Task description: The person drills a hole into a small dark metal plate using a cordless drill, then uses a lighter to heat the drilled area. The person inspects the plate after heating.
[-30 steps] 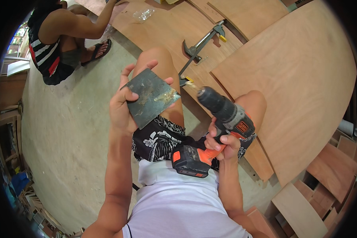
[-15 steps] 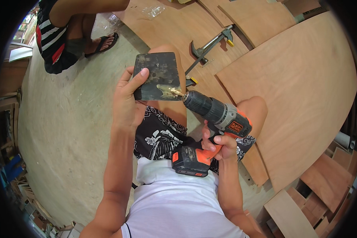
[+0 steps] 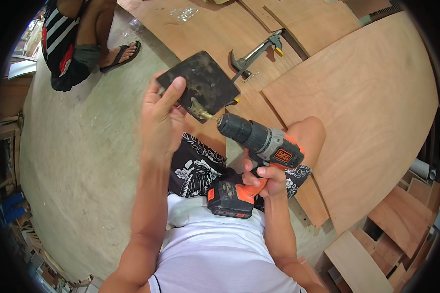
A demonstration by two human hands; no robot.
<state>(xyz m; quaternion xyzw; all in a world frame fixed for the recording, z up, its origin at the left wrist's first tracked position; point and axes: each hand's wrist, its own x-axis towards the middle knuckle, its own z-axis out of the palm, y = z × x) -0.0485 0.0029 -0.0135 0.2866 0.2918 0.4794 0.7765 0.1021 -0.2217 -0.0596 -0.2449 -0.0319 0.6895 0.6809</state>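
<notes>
My left hand (image 3: 166, 105) grips a flat, dark, worn square plate (image 3: 205, 80) by its left corner, thumb on top and fingers behind. In my right hand (image 3: 266, 177) is an orange and black cordless drill (image 3: 256, 139), held by its handle with the battery toward my lap. A gold-coloured drill bit (image 3: 205, 114) sticks out of the chuck and lies over the plate's lower corner, by a pale worn patch. Whether the bit touches the plate, I cannot tell.
Beyond the plate, a claw hammer (image 3: 247, 61) and a bar clamp (image 3: 266, 46) lie on plywood sheets (image 3: 362, 107). A crouching person's sandalled foot (image 3: 122, 56) is at the upper left, on the concrete floor (image 3: 88, 146). Wood offcuts (image 3: 362, 259) are piled at the lower right.
The plate has turned clockwise in my left hand, so a corner now points toward me. The drill has shifted slightly left, its bit staying by the plate's lower part.
</notes>
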